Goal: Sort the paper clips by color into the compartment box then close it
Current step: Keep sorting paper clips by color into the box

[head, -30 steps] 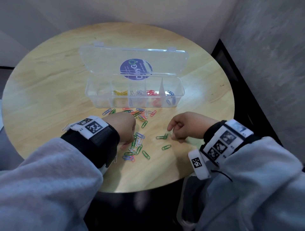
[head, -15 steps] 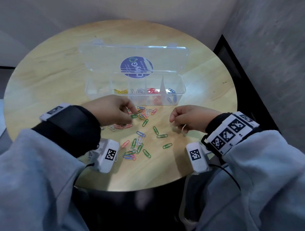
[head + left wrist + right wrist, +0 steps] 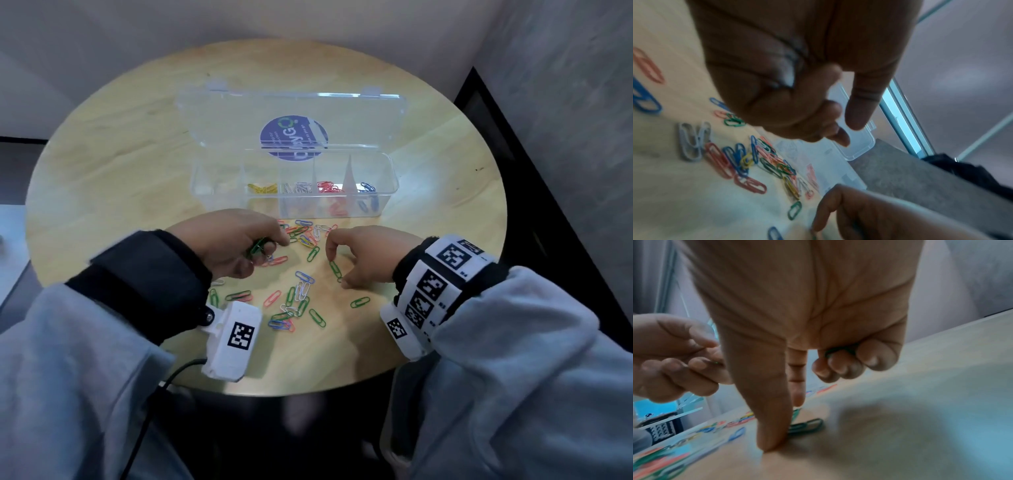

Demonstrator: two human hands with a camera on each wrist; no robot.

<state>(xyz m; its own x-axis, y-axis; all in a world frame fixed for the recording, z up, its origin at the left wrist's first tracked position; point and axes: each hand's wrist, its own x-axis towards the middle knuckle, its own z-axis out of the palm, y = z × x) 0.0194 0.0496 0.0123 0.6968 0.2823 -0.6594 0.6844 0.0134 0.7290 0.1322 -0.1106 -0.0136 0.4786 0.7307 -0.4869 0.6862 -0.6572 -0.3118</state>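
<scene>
The clear compartment box (image 3: 387, 192) stands open, its lid (image 3: 239, 116) upright behind it. Yellow, white, red and blue clips lie in separate compartments; the leftmost looks empty. My left hand (image 3: 236, 240) hovers in front of the box and grips green paper clips (image 3: 257, 247). My right hand (image 3: 370, 253) reaches down with index finger and thumb on either side of a green clip (image 3: 335, 269) lying on the table. In the right wrist view its other fingers curl over a green clip (image 3: 838, 350), and the thumb tip touches the table beside the lying clip (image 3: 809, 425).
Loose clips of mixed colours (image 3: 294, 301) are scattered on the round wooden table (image 3: 120, 178) between my hands and the box, with a denser heap (image 3: 748, 162) close to the box front. A dark gap and a grey wall lie to the table's right.
My left hand lifted off the low pile and turned, showing green clips in its grip. My right hand shifted left and opened index finger and thumb over a green clip.
</scene>
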